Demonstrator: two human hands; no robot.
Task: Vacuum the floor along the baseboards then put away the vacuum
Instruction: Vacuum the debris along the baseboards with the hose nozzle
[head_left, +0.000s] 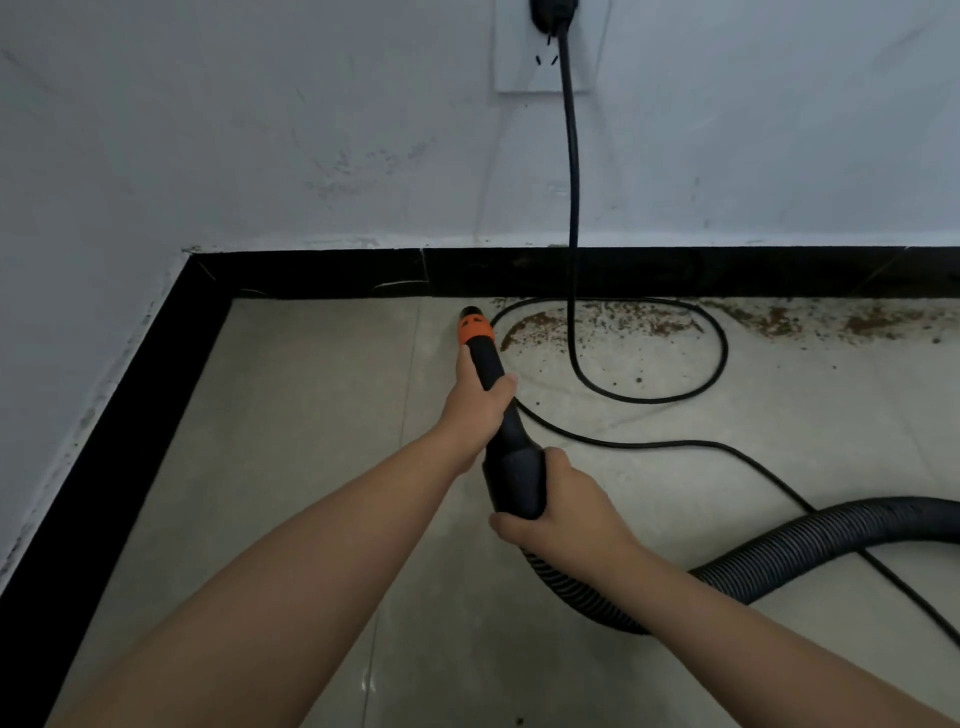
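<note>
A black vacuum nozzle (493, 384) with an orange collar points at the floor just below the black baseboard (322, 273). My left hand (475, 410) grips the thin front part of the nozzle. My right hand (563, 504) grips its thick rear end, where the ribbed black hose (810, 545) joins and curves away to the right. Brown dirt (649, 325) lies scattered along the baseboard to the right of the nozzle tip. The vacuum's body is out of view.
A black power cord (571, 208) hangs from a wall socket (550, 47), loops on the tiled floor (311, 415) over the dirt and runs off to the right under the hose. A second black baseboard (104, 452) lines the left wall, meeting the first in a corner.
</note>
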